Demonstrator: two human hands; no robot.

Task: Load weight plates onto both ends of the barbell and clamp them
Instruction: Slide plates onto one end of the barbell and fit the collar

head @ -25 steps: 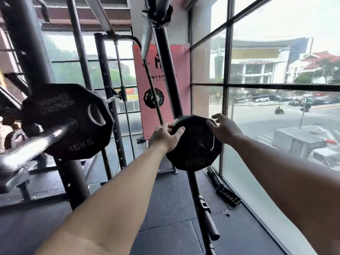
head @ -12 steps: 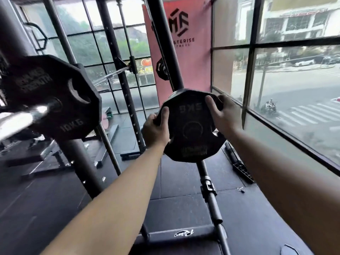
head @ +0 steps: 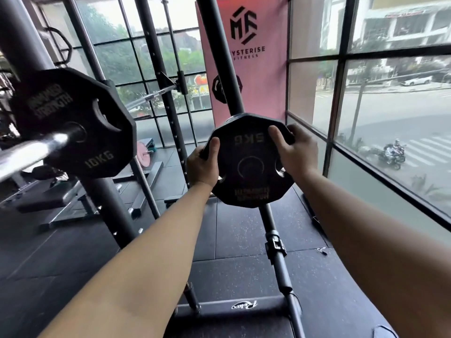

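Four weight plates all told: three black ones, that's the 10KG plate (head: pixel 73 123) on the bar, the 5KG plate (head: pixel 251 164) up in the air, and a small plate (head: pixel 225 89) hanging back by the banner, plus one pink plate (head: pixel 144 154) down on the floor. Two hands in shot, left hand (head: pixel 203 167) and right hand (head: pixel 296 154). Two bars: the near chrome barbell (head: pixel 31 148) and a second bar (head: pixel 156 93) further back. One pink banner (head: pixel 246 57), one bench (head: pixel 48 198), one white car (head: pixel 417 80) outside.

Bar (head: pixel 31 150) end, near left: bare and reachable up to the big plate (head: pixel 73 123). Open air between big plate and small plate (head: pixel 249 172), centre. Rack post (head: pixel 217 57) stands behind small plate. Window (head: pixel 341 93) closes the right.
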